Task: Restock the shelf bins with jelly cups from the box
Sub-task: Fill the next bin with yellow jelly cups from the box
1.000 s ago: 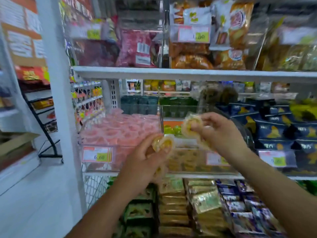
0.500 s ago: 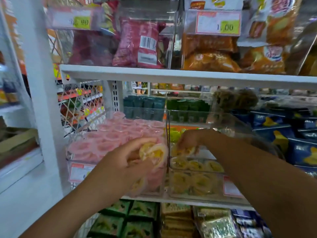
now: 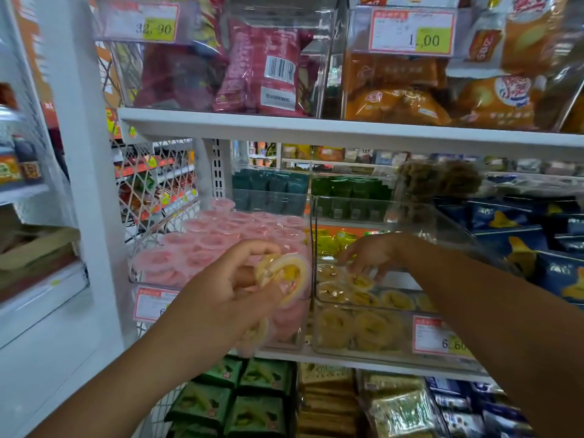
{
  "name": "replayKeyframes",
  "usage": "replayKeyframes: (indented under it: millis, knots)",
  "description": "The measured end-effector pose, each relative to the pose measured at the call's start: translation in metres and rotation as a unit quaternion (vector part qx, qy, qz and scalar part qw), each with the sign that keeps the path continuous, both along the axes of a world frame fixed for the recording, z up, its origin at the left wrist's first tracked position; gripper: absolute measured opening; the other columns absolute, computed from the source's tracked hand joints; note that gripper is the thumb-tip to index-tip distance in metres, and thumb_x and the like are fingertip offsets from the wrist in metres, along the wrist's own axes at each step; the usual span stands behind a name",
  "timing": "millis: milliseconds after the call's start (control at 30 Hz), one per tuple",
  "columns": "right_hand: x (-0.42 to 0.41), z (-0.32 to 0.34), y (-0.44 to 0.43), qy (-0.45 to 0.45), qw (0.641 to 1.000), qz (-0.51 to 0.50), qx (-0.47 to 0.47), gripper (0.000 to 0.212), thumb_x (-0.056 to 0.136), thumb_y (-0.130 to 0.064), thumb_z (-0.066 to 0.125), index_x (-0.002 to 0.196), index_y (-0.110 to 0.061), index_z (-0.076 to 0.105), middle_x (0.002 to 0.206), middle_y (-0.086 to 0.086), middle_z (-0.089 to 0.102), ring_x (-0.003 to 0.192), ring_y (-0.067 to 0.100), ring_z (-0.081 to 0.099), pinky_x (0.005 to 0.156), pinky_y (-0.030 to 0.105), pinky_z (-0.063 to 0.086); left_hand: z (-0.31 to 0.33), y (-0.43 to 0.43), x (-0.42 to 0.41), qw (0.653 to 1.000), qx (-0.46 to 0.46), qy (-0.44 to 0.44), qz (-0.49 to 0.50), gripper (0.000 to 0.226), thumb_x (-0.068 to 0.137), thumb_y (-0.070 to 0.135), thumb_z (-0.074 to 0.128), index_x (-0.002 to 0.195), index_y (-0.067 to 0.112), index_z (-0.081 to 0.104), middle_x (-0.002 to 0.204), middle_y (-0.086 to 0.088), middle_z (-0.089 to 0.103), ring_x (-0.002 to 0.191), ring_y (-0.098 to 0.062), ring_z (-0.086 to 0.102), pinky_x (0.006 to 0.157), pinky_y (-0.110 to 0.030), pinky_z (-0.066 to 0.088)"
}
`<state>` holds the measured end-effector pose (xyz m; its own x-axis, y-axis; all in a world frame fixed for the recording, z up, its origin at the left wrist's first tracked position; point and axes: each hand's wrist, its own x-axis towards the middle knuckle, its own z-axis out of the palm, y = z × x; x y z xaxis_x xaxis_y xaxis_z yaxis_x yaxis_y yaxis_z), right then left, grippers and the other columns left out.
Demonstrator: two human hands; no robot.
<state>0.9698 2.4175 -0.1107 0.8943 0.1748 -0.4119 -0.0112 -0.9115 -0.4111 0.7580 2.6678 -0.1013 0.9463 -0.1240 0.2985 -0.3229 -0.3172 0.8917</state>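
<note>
Left hand (image 3: 234,298) grips yellow jelly cups (image 3: 279,271) just beside the yellow bin (image 3: 401,311), likely next in | right hand (image 3: 368,257) inside bin, fingers loose, laying cups down

Two hands (image 3: 227,298) (image 3: 369,256), four yellow-marked price tags (image 3: 142,23) (image 3: 412,33) (image 3: 151,303) (image 3: 441,338)

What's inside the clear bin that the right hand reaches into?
The clear bin holds yellow jelly cups in layers. The right hand covers some, and the price label hides the front right corner.
</note>
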Motion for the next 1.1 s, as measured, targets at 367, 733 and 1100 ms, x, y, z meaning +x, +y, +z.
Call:
replayKeyframes:
  millis: [367, 733, 1100]
  knots:
    - [-0.008, -0.002, 0.011, -0.012, 0.999, 0.048, -0.012, 0.05, 0.091, -0.019, 0.063, 0.133, -0.041, 0.049, 0.136, 0.003, 0.046, 0.122, 0.025, 0.048, 0.092, 0.038, 0.054, 0.001, -0.007, 0.002, 0.999, 0.029, 0.003, 0.021, 0.02, 0.084, 0.036, 0.066, 0.101, 0.045, 0.059, 0.083, 0.024, 0.069, 0.067, 0.004, 0.063, 0.054, -0.011, 0.045]
    - [-0.014, -0.005, 0.011, -0.006, 0.997, 0.071, 0.005, 0.053, 0.092, -0.013, 0.057, 0.134, -0.043, 0.048, 0.15, 0.0, 0.036, 0.135, 0.023, 0.038, 0.096, 0.037, 0.045, 0.002, -0.017, 0.003, 0.999, 0.037, 0.003, 0.022, 0.021, 0.084, 0.04, 0.066, 0.104, 0.047, 0.062, 0.09, 0.019, 0.071, 0.081, -0.002, 0.067, 0.073, -0.031, 0.055]
    - [-0.084, 0.058, -0.009, 0.095, 0.918, 0.19, 0.335, 0.047, 0.091, 0.01, 0.052, 0.129, -0.016, 0.054, 0.133, 0.011, 0.058, 0.12, 0.032, 0.057, 0.099, 0.042, 0.049, 0.01, -0.044, 0.012, 0.995, 0.091, -0.022, 0.021, 0.024, 0.089, 0.041, 0.06, 0.113, 0.041, 0.063, 0.092, 0.018, 0.07, 0.078, 0.007, 0.063, 0.064, -0.019, 0.049]
